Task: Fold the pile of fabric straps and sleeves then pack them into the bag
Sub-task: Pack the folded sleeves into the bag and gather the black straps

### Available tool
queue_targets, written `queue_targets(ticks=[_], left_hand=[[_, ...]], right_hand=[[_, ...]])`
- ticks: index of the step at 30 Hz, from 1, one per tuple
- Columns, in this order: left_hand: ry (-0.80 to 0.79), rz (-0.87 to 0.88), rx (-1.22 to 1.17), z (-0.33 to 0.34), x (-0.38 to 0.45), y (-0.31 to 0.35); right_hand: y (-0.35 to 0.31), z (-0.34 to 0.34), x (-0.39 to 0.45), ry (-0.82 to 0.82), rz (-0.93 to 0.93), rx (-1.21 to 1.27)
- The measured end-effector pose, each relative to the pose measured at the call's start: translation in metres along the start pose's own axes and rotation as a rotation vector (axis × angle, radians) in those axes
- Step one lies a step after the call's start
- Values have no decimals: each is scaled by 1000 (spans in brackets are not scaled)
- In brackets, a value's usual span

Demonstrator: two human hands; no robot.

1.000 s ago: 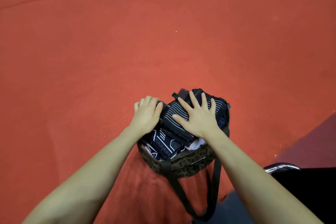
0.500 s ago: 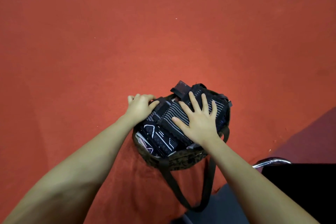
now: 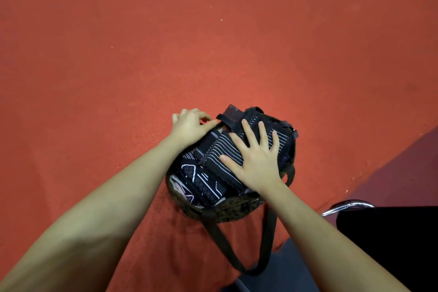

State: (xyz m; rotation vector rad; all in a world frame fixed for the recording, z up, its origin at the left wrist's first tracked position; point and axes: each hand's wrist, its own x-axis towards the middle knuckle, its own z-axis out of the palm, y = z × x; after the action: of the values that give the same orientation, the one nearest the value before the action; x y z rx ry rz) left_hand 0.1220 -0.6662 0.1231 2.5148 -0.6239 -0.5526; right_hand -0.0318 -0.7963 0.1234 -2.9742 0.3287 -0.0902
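Change: since a second ago, we see our left hand (image 3: 192, 125) shifted toward the far left edge of the bag (image 3: 227, 212), its thumb now at the black strap end there; our right hand (image 3: 254, 160) has stayed flat on the top piece.
Left hand: it rests at the bag's far left rim with fingers curled over the edge and the thumb touching the bag's edge by a black strap tab (image 3: 224, 121). We cannot tell for sure whether the curled fingers grip the rim or only lie over it.
Right hand: fingers straight and spread, palm down, pressing on the striped folded fabric (image 3: 220, 149) that lies on top of the load.
Folded fabric: dark pieces with white stripes sit directly under our right hand; a second dark piece with white line patterns (image 3: 201, 180) lies beside it, below our left wrist and nearer to us.
Bag: a dark patterned tote, mouth open and full to the top, standing between our two forearms.
Handles: two dark bag handles (image 3: 266, 244) hang down toward us, between the forearms.
Surface: a red table (image 3: 213, 42) carries the bag and stretches away beyond both hands.
Right of our right forearm: a chrome tube (image 3: 348, 205) beside a black seat (image 3: 391, 239).
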Motion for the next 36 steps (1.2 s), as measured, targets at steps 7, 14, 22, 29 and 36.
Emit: queue_targets(ticks=[7,14,22,29,36], left_hand=[[-19,-33,112,10,23,10],[207,143,96,3,12,2],[421,329,203,-12,-11,13],[283,312,158,-7,-18,17],[104,79,21,-2,-5,29]], right_hand=[[0,0,2,-30,-3,-20],[-6,-7,7,-63,79,13],[-11,-14,5,-136,48,1],[1,-37,24,-48,32,20],[17,-30,29,-226,89,-31]])
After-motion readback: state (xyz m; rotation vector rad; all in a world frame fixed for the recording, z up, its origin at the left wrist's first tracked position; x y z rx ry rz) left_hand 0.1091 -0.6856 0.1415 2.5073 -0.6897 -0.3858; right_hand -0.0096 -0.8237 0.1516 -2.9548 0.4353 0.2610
